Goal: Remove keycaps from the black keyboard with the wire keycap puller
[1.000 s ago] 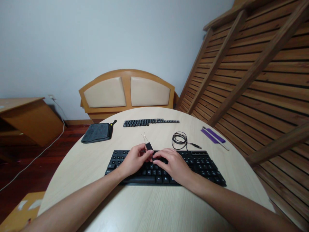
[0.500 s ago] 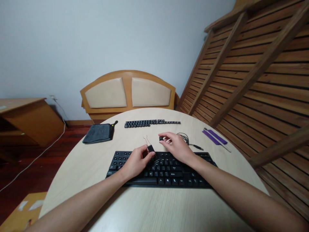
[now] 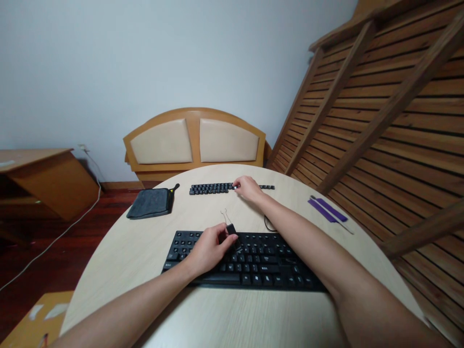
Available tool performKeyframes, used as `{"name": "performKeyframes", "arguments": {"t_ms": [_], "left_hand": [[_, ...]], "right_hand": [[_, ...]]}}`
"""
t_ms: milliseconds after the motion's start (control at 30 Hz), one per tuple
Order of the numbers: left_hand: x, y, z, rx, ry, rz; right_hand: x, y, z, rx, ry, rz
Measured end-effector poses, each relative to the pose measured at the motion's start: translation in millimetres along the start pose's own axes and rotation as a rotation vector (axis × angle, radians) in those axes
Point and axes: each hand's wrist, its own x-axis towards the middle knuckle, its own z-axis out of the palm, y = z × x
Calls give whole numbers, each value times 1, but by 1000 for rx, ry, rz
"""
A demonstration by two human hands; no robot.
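Observation:
A black keyboard (image 3: 232, 279) lies across the table, with bare switch spots showing where caps are off at its upper left. Over its middle, my left hand (image 3: 208, 249) is closed around a keycap puller (image 3: 231, 229), a black-bodied tool with thin wire loops pointing up and away. Farther out, my right hand (image 3: 248, 188) pinches a small black keycap (image 3: 236, 187) at the rows of loose keycaps (image 3: 209, 188). Whether that keycap touches the table is too small to tell. My right forearm covers part of the keyboard and most of its cable (image 3: 268, 224).
A dark grey cloth (image 3: 150, 203) with a black-handled item beside it lies at the table's left. Purple strips (image 3: 328, 210) and a thin metal stick lie at the right. A wooden headboard (image 3: 195, 140) stands behind the round table (image 3: 282, 309); wooden slats (image 3: 362, 121) lean at the right.
My right hand has moved away from me and slightly left, carrying the keycap from above the keyboard to the loose keycap rows. My left hand still holds the puller in nearly the same place.

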Motion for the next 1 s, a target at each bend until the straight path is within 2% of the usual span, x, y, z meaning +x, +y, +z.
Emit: {"name": "performKeyframes", "arguments": {"t_ms": [300, 1000], "left_hand": [[0, -3, 1, 11, 11, 0], [-1, 1, 1, -1, 17, 1]], "right_hand": [[10, -7, 32, -105, -55, 45], [7, -9, 35, -116, -42, 77]]}}
